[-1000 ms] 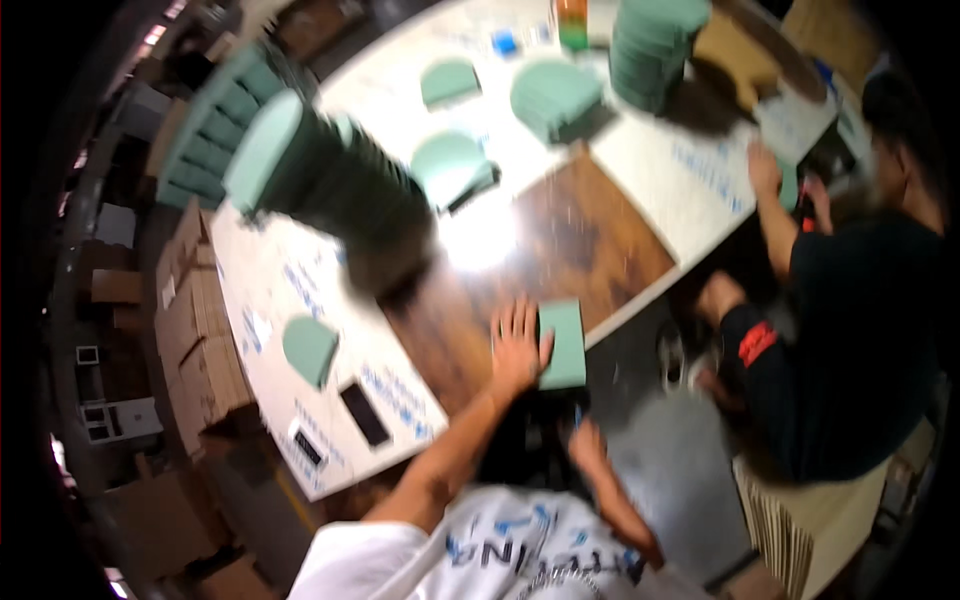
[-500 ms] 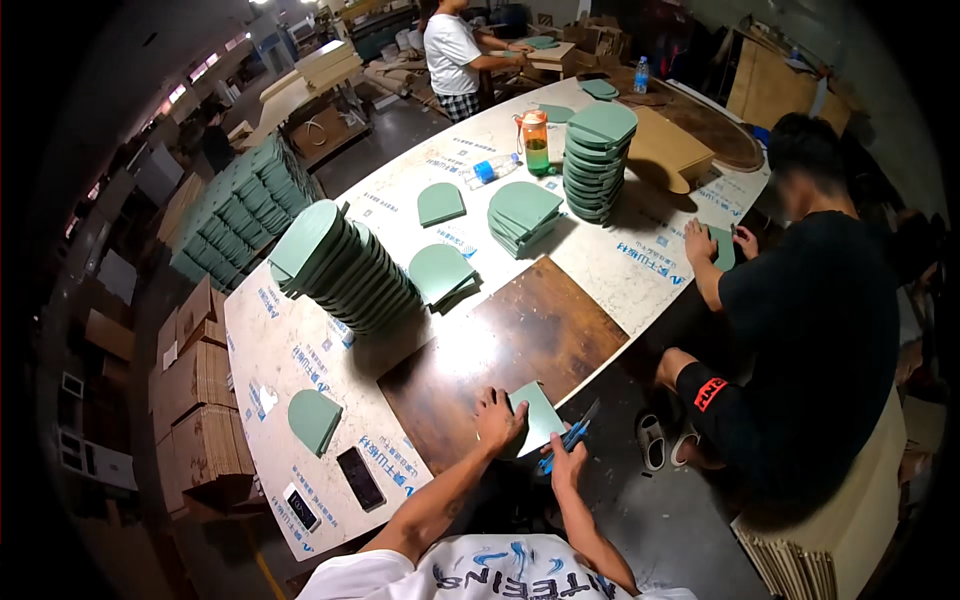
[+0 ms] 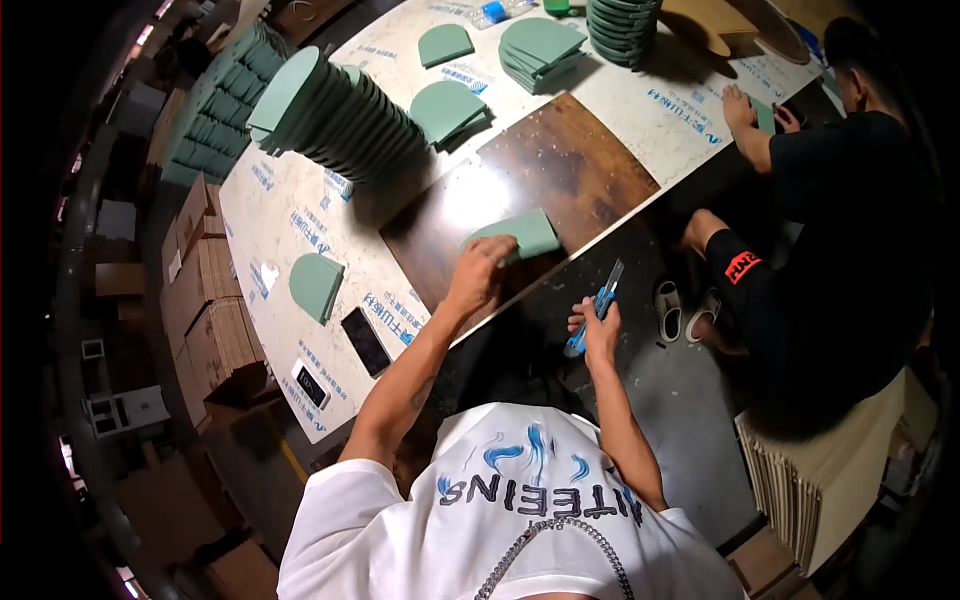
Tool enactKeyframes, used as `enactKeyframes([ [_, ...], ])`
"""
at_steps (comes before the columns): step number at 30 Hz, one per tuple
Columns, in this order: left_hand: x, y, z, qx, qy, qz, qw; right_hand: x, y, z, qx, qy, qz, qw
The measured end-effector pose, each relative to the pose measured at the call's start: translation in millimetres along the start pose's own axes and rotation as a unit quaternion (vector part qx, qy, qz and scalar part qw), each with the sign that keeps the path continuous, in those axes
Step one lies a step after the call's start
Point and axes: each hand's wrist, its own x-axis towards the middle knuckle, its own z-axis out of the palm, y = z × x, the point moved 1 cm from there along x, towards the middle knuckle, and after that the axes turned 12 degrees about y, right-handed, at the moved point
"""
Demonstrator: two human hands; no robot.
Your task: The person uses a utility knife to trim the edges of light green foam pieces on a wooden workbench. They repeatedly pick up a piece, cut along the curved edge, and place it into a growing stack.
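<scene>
Left hand on panel, right hand on cutter.
I view the left hand [image 3: 480,270] with its fingers closed on the near left edge of the green panel [image 3: 532,232], which is over the brown board [image 3: 585,165]; I cannot tell whether the panel lies flat or is raised. The right hand [image 3: 598,330] grasps a blue cutter [image 3: 603,302], blade exposed and pointing away from the body, beyond the near edge of the desk [image 3: 385,75] and apart from the panel. Left of the board I locate a tall, leaning stack [image 3: 345,125] of green pieces, a single piece [image 3: 317,287], a black phone [image 3: 366,342] and a white device [image 3: 311,384]. At right, a co-worker [image 3: 840,210] sits beside the desk.
</scene>
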Motion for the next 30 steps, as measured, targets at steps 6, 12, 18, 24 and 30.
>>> enactKeyframes([
  [6,-56,-15,37,0.109,-0.072,-0.057,0.99,-1,20,-46,-0.174,-0.019,-0.011,0.985],
  [12,-24,-36,79,0.227,-0.018,-0.081,0.97,-21,-31,-3,-0.382,-0.114,-0.088,0.913],
  [18,-27,-25,90,0.243,0.034,-0.099,0.964,-19,-70,30,-0.519,-0.189,-0.03,0.833],
  [24,-26,-25,88,0.242,0.027,-0.117,0.963,-17,-80,36,-0.552,-0.217,0.011,0.805],
  [30,-22,-24,89,0.231,0.004,-0.132,0.964,1,-25,17,-0.559,-0.179,-0.11,0.802],
])
